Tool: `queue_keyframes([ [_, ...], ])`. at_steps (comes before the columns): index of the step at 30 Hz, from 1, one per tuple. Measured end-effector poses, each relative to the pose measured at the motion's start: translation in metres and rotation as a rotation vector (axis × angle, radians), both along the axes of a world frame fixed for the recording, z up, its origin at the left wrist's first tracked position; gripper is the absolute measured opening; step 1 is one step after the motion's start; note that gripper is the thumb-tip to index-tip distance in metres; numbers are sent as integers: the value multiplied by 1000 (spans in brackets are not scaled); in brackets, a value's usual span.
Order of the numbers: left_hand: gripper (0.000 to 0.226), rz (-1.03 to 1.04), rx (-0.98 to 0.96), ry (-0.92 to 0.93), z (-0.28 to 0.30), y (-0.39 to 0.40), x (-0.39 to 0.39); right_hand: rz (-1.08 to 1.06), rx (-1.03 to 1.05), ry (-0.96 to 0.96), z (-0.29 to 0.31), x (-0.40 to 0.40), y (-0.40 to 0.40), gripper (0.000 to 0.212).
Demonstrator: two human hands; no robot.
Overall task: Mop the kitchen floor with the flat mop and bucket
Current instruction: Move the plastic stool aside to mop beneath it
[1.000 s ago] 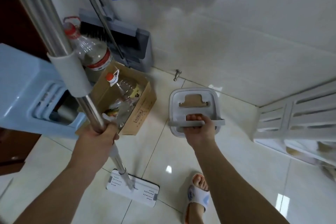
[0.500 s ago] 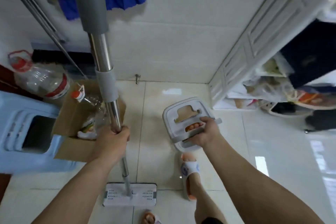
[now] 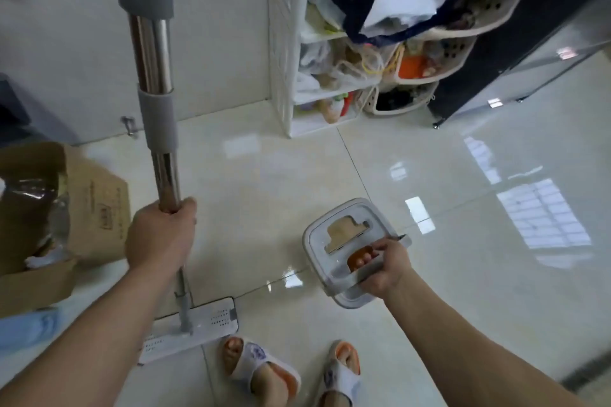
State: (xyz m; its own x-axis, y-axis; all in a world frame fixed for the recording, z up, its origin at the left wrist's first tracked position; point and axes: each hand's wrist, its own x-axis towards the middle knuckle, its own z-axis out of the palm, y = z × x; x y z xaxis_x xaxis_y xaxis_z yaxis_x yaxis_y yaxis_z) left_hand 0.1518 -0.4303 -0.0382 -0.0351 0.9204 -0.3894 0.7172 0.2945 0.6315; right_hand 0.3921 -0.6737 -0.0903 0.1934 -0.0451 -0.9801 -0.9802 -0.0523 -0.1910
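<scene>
Mop [image 3: 155, 142] stays upright at left, the left hand [image 3: 160, 235] wrapped round its pole, head flat on the floor [image 3: 463, 274]. Rightward, the right hand [image 3: 385, 266] grips the bucket [image 3: 344, 244] handle; both have swung from the corner toward open tile, so mopping should start soon.

One flat mop [image 3: 195, 329], one bucket [image 3: 344, 241], two hands, two slippers, one cardboard box [image 3: 99, 208], one white shelf [image 3: 284, 43].

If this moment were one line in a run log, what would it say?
left hand: grips mop pole | right hand: grips bucket handle | mop head: on floor
</scene>
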Motion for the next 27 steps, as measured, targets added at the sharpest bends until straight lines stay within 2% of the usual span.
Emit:
queue_keyframes([
  [5,8,-8,-32,-45,-7,-48,37,-98,-19,38,-26,7,-90,30],
  [9,32,16,-39,-38,-15,-66,51,-203,-46,40,-37,16,-149,29],
  [12,37,25,-35,7,-17,-79,51,-203,-73,78,-38,18,-189,22],
  [18,38,-7,-12,31,-14,-100,52,-217,-101,128,-44,12,-250,16],
  [23,34,-14,-17,-17,-13,-100,45,-187,-93,102,-46,13,-262,8],
  [25,30,-7,-23,-39,-9,-97,41,-135,-143,62,-47,12,-260,5],
  [27,29,-4,-32,-47,-7,-90,37,-43,-202,28,-48,7,-256,13],
])
